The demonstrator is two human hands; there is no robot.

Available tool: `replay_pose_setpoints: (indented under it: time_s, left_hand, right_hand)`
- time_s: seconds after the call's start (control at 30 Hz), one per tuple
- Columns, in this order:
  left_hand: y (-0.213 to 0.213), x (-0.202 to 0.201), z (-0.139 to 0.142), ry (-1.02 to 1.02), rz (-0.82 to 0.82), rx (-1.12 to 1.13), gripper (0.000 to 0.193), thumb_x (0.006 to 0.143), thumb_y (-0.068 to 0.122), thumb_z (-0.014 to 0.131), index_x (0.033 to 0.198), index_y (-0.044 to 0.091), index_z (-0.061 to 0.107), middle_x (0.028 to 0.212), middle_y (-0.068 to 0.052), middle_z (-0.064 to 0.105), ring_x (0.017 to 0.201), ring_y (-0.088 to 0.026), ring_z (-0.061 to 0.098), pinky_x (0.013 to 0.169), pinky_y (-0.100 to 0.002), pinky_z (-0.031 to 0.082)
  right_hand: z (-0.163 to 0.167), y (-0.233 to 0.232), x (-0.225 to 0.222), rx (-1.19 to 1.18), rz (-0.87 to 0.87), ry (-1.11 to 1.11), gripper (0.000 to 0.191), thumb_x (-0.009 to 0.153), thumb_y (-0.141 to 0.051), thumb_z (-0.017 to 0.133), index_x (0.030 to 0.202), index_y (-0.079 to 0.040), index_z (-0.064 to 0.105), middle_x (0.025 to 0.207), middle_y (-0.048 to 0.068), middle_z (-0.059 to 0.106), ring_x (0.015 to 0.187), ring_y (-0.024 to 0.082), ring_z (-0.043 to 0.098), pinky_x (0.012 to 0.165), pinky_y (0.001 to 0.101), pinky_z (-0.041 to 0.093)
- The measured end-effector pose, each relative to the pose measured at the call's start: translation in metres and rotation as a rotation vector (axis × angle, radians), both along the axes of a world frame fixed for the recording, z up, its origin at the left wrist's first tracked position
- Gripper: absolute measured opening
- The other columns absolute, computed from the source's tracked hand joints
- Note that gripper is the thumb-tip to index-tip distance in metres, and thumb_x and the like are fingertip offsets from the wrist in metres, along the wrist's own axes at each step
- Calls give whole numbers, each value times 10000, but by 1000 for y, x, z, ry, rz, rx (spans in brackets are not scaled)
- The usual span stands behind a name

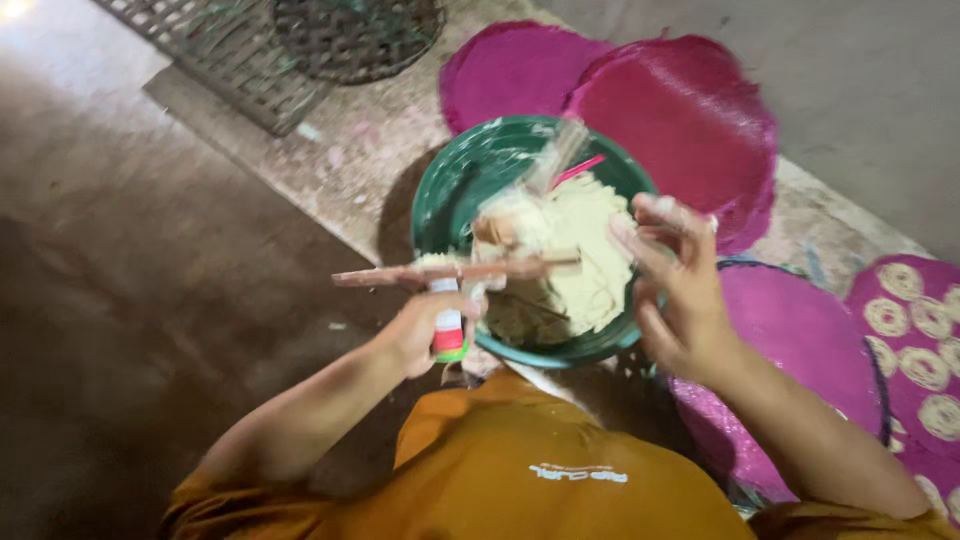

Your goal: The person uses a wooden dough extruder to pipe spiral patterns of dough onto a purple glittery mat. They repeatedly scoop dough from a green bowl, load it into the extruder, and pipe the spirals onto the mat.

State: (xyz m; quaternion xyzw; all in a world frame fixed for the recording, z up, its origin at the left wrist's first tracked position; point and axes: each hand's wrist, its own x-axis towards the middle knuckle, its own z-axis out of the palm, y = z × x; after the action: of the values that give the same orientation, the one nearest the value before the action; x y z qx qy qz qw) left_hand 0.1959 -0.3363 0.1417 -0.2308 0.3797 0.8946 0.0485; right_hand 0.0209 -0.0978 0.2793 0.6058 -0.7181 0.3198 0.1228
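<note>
Head view: the person's left hand (425, 330) was closed around a small can (449, 330) with a red and green base, held upright just in front of the green basin (445, 195). A wooden stick (455, 271) lay level across the top of the can and reached from well left of the hand to over the basin's near rim; whether it was fixed to the can could not be told. The right hand (680, 300) stood at the basin's right edge with fingers spread wide and holding nothing, its fingertips smeared with pale paste. The basin held a mound of cream-coloured dough (580, 260), with a pink-handled tool (578, 170) lying at its far side (partly blurred, so its kind could not be told). A clear, blurred strip, possibly plastic, rose above the dough near the basin's centre.

Surroundings: two magenta round mats (690, 120) lay just behind the basin, overlapping each other. Another magenta mat (800, 340) lay to the right under the right forearm, and a further one at the right edge carried coiled pale rings (910, 340) in rows. Woven bamboo trays (300, 50) rested at the top of the frame, well apart from the basin. The person wore an orange shirt (540, 470)
</note>
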Motion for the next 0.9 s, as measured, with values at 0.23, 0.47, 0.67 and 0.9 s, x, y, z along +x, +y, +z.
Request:
replay_pose_setpoints:
  time_s: [0.23, 0.47, 0.67, 0.9]
  left_hand:
    - [-8, -8, 60, 719, 177, 951, 499, 910, 167, 622, 1375, 23, 513, 922, -20, 488, 773, -96, 552, 797, -240, 525]
    - [14, -13, 89, 875, 264, 1226, 486, 922, 128, 653, 1372, 14, 512, 942, -20, 455, 790, -94, 556, 811, -240, 552]
    - [23, -11, 97, 883, 242, 1263, 496, 925, 125, 675, 1381, 10, 517, 945, -17, 455, 791, -93, 562, 818, -230, 569]
    - [35, -16, 108, 893, 182, 1289, 498, 943, 133, 665, 1398, -1, 512, 962, -21, 452, 792, -88, 571, 827, -232, 584]
  right_hand:
    - [-89, -65, 6, 785, -130, -4, 402, 911, -370, 677, 1121, -36, 599, 863, 185, 712, 763, 392, 699, 631, 510, 553]
    - [-143, -94, 11, 831, -5, 261, 182, 944, -106, 532, 1096, -18, 579, 877, 161, 709, 729, 329, 734, 588, 442, 582]
    - [-120, -80, -16, 857, -14, 204, 226, 911, -97, 531, 1115, -14, 582, 890, 181, 701, 710, 358, 730, 571, 467, 579]
    - [-90, -58, -38, 773, -141, 262, 398, 875, -79, 551, 1257, -153, 632, 830, 123, 696, 668, 328, 712, 548, 456, 556]
